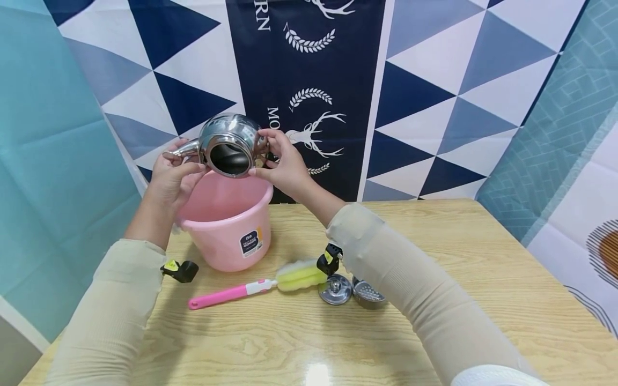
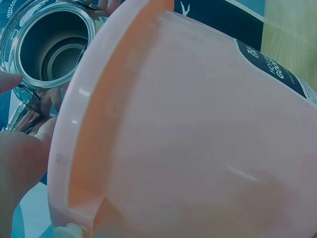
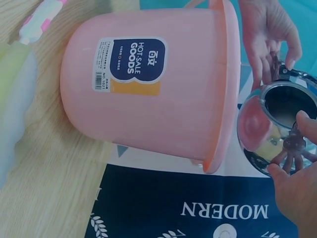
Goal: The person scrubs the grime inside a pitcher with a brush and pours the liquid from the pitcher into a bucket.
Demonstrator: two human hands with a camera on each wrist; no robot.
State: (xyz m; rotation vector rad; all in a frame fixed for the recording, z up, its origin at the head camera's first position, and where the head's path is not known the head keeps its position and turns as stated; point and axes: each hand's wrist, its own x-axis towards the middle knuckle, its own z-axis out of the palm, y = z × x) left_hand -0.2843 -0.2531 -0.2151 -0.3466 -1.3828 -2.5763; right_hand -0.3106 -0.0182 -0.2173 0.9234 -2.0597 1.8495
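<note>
A shiny metal teapot (image 1: pixel 230 128), lid off, is held tilted over the pink bucket (image 1: pixel 205 236), its round mouth facing me. At its left side, my left hand (image 1: pixel 170 176) grips the narrow part that sticks out. My right hand (image 1: pixel 288 167) holds the opposite side, thumb at the rim and fingers against the body. Through the mouth in the left wrist view, the bare inside of the teapot (image 2: pixel 62 62) shows. Reflections of the bucket and fingers cover its outside in the right wrist view.
On the wooden table (image 1: pixel 270 343) lies a sponge brush (image 1: pixel 222 296) with a pink handle and yellow-white head. Beside its head are a metal lid (image 1: pixel 335 295) and a small metal strainer (image 1: pixel 369 296), partly behind my right sleeve. Patterned cloth (image 1: pixel 309 69) hangs behind.
</note>
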